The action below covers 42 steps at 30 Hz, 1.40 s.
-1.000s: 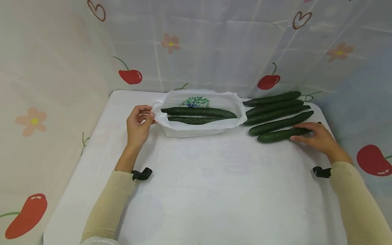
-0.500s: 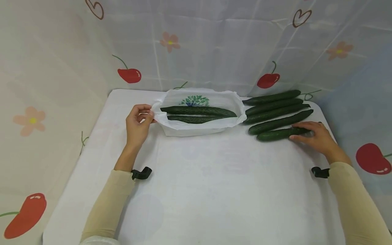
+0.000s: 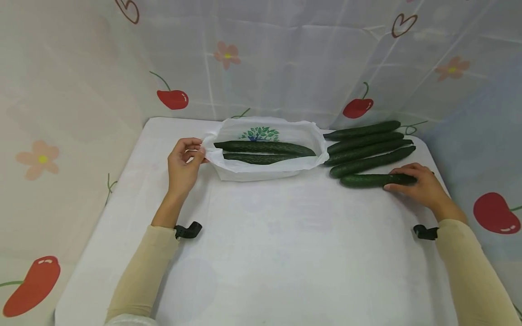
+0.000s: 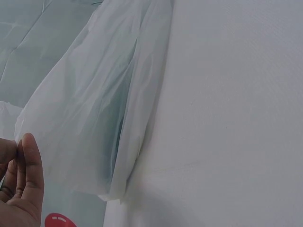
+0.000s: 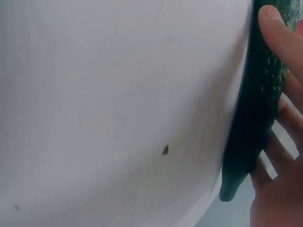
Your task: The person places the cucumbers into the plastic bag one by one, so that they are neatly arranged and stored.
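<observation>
A white plastic bag (image 3: pixel 261 175) with a green tree print lies with its mouth spread wide at the back of the table. Inside it are two dark green cucumbers, the rear one (image 3: pixel 265 147) in front of the print. My left hand (image 3: pixel 184 165) pinches the bag's left rim between thumb and fingers; the left wrist view shows the thin bag (image 4: pixel 85 104) stretching away from the fingertips. On the right, my right hand (image 3: pixel 422 185) grips the nearest loose cucumber (image 3: pixel 363 181) by its right end. In the right wrist view the thumb lies across this cucumber (image 5: pixel 253 94), fingers along its far side.
Several more cucumbers (image 3: pixel 373 161) lie side by side right of the bag, their left ends close to its rim. Behind the white table (image 3: pixel 285 253) hangs a printed curtain (image 3: pixel 277 59). Small dark specks dot the tabletop in the right wrist view.
The nearest cucumber has swung slightly, its right end coming toward me and away from the row, with my right hand around it. My left hand keeps its hold on the bag.
</observation>
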Available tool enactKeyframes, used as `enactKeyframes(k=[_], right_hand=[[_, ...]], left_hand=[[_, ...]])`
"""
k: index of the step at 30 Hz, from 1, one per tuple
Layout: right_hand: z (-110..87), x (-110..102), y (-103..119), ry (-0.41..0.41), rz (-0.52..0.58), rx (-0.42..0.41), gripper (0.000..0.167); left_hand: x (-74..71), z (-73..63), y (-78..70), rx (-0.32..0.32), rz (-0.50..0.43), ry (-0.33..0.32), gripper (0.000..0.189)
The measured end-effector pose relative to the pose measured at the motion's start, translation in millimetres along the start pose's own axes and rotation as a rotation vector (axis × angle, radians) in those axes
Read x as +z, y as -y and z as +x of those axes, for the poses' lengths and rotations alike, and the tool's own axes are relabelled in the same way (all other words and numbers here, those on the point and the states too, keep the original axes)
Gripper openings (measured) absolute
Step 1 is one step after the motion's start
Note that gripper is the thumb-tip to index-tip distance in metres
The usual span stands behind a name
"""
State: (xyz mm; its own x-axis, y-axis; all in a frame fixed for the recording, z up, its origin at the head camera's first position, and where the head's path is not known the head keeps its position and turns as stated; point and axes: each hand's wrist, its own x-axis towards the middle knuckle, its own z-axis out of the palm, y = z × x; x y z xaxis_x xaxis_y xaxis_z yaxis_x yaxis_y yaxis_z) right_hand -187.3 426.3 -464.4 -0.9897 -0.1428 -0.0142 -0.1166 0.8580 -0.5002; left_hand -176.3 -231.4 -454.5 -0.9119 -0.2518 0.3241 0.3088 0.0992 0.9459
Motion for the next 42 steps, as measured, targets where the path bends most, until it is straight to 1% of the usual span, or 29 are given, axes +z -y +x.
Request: enactKeyframes(k=[5,11,14,19,24,28,36,42], right_hand=[[-1.8,-1,3,-0.006,0.007,0.008,0.056],[-3.5,2,4,0.006,0.043,-0.003,0.051],[-4.3,5,3,-0.015,0.057,-0.015,0.049],[-3.3,8,0,-0.067,0.047,-0.03,0.047],[-5.9,9,0,-0.07,0.037,-0.018,0.049],[-10.8,10,2,-0.073,0.029,-0.007,0.05],[-17.2,14,1,-0.141,0.034,-0.032,0.048],[-21.3,16,0,-0.153,0.029,-0.034,0.048]], left_hand=[[1.3,2.5,-2.2,0.004,-0.004,0.002,0.021],[1.2,0.2,-1.6,-0.006,-0.001,0.004,0.022],[1.1,-1.0,-0.5,-0.005,0.0,0.007,0.022],[1.2,0.4,-0.5,0.01,-0.014,0.004,0.022],[0.9,0.1,0.2,0.004,-0.001,0.001,0.022],[1.5,-0.3,0.8,0.007,-0.009,0.004,0.022],[0.7,0.9,3.4,0.015,-0.035,0.006,0.021],[1.4,0.0,3.6,0.002,-0.042,0.007,0.021]])
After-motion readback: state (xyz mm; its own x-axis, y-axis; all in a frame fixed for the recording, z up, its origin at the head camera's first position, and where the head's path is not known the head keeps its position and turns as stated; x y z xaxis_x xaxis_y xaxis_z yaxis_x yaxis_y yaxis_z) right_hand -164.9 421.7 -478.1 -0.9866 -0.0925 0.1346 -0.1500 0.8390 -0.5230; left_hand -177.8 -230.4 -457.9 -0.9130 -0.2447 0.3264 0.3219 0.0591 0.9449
